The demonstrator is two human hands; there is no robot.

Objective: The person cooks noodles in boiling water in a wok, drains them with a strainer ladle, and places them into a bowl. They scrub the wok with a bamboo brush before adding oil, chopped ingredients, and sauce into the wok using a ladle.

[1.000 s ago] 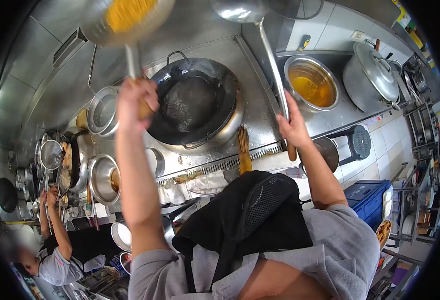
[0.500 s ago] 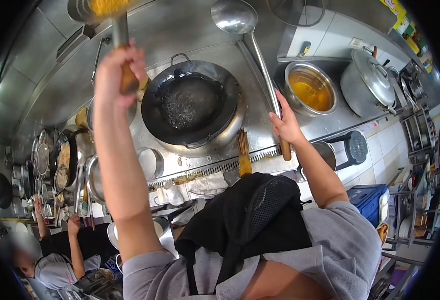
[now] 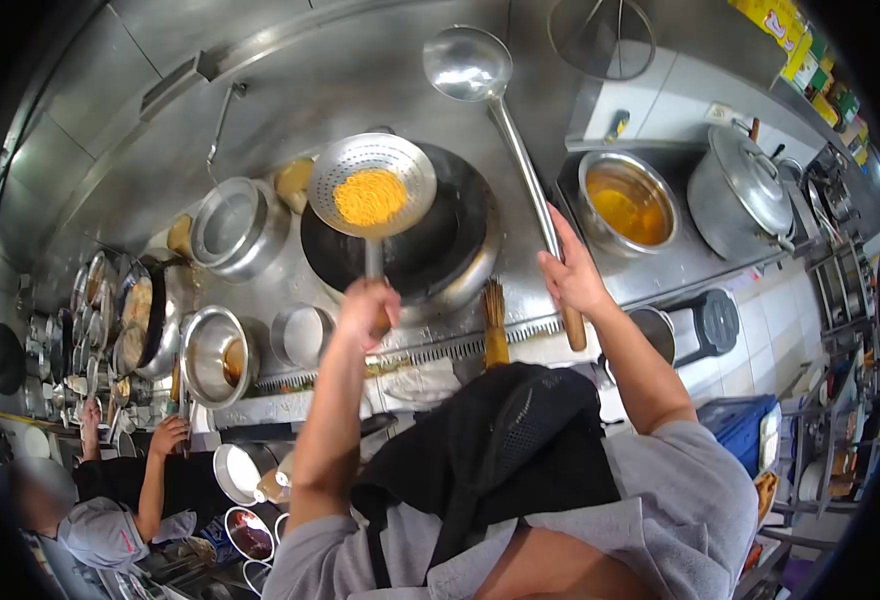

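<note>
My left hand [image 3: 368, 312] is closed round the wooden handle of a perforated strainer [image 3: 328, 170]. Yellow noodles [image 3: 371, 197] lie in the strainer, which is held over the left part of a black wok [image 3: 460, 225]. In my right hand [image 3: 575, 268] is the handle of a long steel ladle [image 3: 467, 64], its bowl up and away from me, beyond the wok's right side. The ladle's bowl looks bare. The wok's inside is partly hidden by the strainer.
Right of the wok stand a pot of yellow liquid [image 3: 628, 200] and a lidded pot [image 3: 740, 190]. A bamboo brush [image 3: 496, 325] is at the counter's front. Steel bowls [image 3: 218, 357] are on the left. A co-worker [image 3: 110, 525] stands at lower left.
My left hand has brought the strainer of noodles down and to the right, from the upper left to over the wok. The ladle has dipped slightly, still in my right hand.
</note>
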